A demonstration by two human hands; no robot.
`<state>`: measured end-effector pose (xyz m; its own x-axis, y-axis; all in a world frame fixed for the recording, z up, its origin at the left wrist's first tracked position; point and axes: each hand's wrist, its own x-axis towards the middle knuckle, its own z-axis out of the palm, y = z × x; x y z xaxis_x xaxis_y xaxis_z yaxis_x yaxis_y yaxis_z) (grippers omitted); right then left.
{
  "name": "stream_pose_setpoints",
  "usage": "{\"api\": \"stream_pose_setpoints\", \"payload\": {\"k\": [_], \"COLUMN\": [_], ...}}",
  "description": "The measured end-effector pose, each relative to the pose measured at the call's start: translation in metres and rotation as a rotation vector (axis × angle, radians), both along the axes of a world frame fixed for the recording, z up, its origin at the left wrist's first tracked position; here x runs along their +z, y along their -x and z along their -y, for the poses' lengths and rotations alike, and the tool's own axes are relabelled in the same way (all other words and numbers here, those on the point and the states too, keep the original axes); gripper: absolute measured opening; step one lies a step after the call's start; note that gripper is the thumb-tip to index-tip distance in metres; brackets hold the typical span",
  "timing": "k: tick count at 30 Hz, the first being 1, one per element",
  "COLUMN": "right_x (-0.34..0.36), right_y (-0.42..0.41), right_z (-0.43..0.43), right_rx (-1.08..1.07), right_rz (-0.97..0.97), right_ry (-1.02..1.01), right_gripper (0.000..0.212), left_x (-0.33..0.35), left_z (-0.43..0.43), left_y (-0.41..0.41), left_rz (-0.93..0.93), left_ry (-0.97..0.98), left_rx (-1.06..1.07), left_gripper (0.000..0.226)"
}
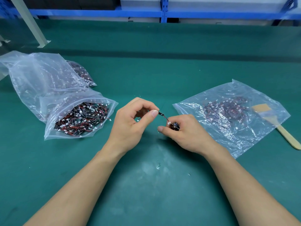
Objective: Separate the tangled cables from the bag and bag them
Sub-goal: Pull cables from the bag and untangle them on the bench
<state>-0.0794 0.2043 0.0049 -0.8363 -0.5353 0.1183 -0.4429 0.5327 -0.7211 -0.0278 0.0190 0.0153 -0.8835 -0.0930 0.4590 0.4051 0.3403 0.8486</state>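
We list left hand (130, 123) pinching a cable (161, 113), right hand (189, 136) gripping a bundle (175, 125), between full bag (53, 101), flat bag (236, 141), brush (286, 137).

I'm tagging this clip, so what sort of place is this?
Probably an electronics assembly or packing workshop: a green bench mat, clear plastic bags full of small red-and-black cables, and blue metal racking behind.

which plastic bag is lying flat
The bag on the right, partly covering a wooden brush; the left bags sit bulging and crumpled.
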Motion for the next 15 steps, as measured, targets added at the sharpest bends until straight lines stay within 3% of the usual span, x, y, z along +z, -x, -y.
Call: {"api": "stream_pose_setpoints", "payload": {"k": [8,15], "right_x": [0.0,-0.002], "right_y": [0.005,0.012], "right_z": [-0.007,-0.013], "right_rx": [-0.105,-0.193], "right_rz": [0.003,0.004], "right_ry": [0.006,0.032], "right_gripper": [0.052,0.054], "left_x": [-0.001,-0.014], "left_z": [0.007,0.008], "left_y": [0.003,0.008], "left_rz": [-0.026,-0.095], "left_ry": [-0.089,0.347], "left_rx": [0.231,0.263], "left_gripper": [0.011,0.008]}}
